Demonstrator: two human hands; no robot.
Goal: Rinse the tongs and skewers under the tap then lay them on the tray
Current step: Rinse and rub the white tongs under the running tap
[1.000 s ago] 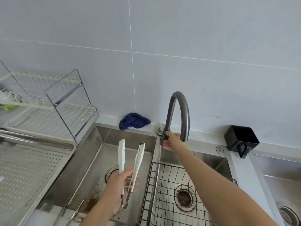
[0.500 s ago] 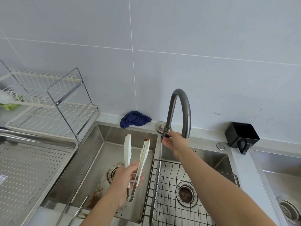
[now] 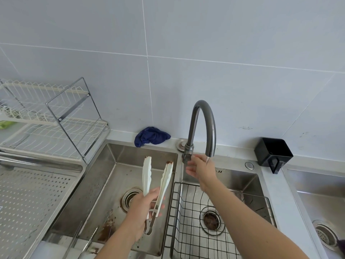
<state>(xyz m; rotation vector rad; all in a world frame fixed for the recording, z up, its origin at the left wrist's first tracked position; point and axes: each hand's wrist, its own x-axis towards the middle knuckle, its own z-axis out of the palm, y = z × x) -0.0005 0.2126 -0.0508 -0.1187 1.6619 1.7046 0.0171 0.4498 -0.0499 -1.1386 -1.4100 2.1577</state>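
Nearest to me, some thin metal utensils point(image 3: 87, 240) lie at the front edge of the left basin point(image 3: 112, 165), too cut off to tell which they are. Just above them the left hand point(image 3: 144, 210) grips the white tongs point(image 3: 158, 184) low on the handles, fingers curled round both arms. The tongs stand over that basin with their tips pointing up and away, spread apart, the right tip stained brown. To the left sits the perforated tray point(image 3: 33, 202), well apart from the tongs. A wire basket point(image 3: 186, 221) fills the front of the middle basin. Beyond it the right hand point(image 3: 200, 170) reaches to the foot of the tap point(image 3: 202, 124), fingers loose and uncurled, holding nothing; I cannot tell whether it touches the handle. A thin thread of water shows under the spout. Against the wall lie a blue cloth point(image 3: 151, 136), a black holder point(image 3: 272, 154) and a dish rack point(image 3: 56, 124).
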